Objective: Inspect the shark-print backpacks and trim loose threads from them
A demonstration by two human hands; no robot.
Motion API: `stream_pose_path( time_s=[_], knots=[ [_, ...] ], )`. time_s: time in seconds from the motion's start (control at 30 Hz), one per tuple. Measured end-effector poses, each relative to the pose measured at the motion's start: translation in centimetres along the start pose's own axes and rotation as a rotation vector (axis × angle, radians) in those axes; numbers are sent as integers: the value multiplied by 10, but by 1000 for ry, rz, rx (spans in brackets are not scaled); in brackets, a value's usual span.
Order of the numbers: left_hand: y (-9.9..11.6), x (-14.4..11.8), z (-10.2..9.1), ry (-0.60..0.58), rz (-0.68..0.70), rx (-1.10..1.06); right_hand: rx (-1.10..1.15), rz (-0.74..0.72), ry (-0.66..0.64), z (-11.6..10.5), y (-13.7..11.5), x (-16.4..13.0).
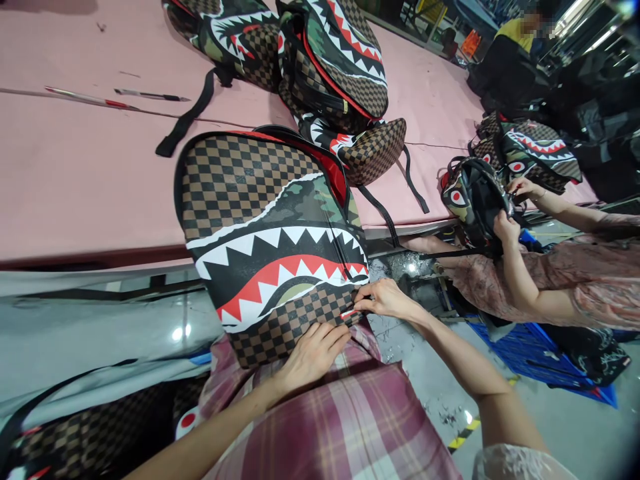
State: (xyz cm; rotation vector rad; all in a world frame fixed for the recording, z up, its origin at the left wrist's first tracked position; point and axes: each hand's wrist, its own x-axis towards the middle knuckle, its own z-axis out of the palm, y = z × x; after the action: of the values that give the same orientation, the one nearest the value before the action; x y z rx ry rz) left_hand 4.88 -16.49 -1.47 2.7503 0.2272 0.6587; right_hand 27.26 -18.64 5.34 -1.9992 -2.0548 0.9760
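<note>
Left hand (313, 353) palm down, right hand (383, 298) seemingly pinching, forearms (460, 350) bare

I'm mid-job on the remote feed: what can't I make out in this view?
All in the head view:
Red-and-white piece by the right hand: too small to identify.
Palm of the left hand: hidden by the hand's own back.
Inside of the shark-mouth backpack: mostly hidden by its front panel; some red lining shows.
Checkered bag, lower left: cut off by the picture's edges.
Any lettering on the pen: too small.
</note>
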Motion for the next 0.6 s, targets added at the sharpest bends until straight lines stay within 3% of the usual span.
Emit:
stream_pose_path(
  time_s=[0.1, 0.2, 0.27, 0.4, 0.5, 0.6],
  knots=[
    [1, 0, 0, 7, 2, -10, 1, -13, -26, 0, -9, 4],
    [1, 0, 1, 12, 1, -14, 224, 3, 28, 0, -11, 7],
    [0, -2, 0, 15, -1, -19, 515, 76, 218, -3, -4, 7],
    [-3, -3, -5, 70, -9, -134, 987, 305, 734, -6, 27, -4],
    [-1, 3, -10, 125, -137, -194, 1108, 420, 854, 0, 47, -20],
    [0, 17, -18, 35, -269, -175, 1087, 465, 869, 9, 52, -29]
  ],
)
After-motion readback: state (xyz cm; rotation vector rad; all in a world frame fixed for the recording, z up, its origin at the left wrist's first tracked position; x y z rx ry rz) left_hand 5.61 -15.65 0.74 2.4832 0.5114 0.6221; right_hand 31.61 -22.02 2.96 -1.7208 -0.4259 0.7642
